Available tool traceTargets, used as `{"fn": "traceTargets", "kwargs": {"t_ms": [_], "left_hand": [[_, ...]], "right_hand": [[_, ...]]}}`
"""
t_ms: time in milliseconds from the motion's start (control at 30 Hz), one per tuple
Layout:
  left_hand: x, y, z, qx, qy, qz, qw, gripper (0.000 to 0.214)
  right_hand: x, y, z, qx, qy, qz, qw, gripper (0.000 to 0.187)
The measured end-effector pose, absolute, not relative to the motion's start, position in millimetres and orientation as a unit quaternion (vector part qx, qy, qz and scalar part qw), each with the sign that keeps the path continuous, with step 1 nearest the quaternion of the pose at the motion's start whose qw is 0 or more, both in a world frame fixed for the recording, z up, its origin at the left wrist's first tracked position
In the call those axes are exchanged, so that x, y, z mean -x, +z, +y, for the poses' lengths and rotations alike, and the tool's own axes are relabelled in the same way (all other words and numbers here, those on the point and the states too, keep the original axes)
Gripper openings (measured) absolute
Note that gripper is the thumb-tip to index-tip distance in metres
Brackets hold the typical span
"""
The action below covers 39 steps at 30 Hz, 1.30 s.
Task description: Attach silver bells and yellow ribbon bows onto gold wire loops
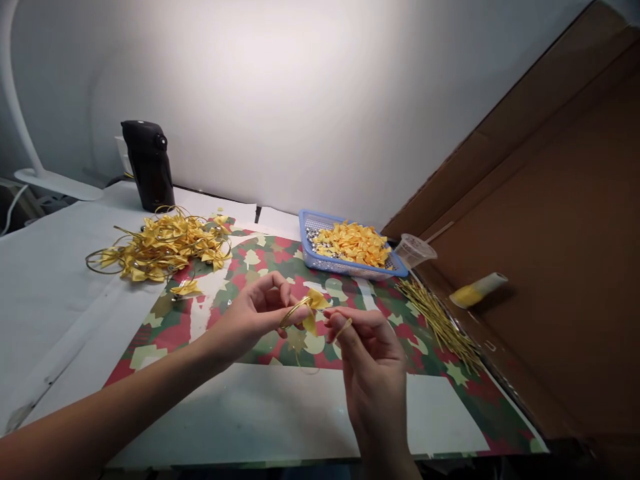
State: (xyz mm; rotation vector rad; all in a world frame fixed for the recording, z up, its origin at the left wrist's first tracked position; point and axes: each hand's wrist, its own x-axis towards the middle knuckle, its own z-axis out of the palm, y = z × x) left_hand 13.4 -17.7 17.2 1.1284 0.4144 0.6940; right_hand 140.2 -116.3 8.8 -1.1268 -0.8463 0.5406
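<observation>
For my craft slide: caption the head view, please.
Left hand and right hand pinch a yellow bow on a gold loop above patterned paper, bow pile left, blue basket behind.

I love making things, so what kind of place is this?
Likely a craft worktable for hand assembly. A pile of yellow bows lies near a blue basket of bow pieces, and the left hand holds one bow while the right hand pinches its gold cord.
</observation>
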Motion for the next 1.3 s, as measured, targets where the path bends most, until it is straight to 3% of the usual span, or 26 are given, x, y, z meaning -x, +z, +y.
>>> {"fn": "traceTargets", "kwargs": {"t_ms": [1300], "left_hand": [[-12.3,18.6,-22.3,-0.484,0.288,0.153,0.812,0.006]], "right_hand": [[-138.4,9.4,-111.0,0.466,0.334,-0.332,0.749,0.010]]}}
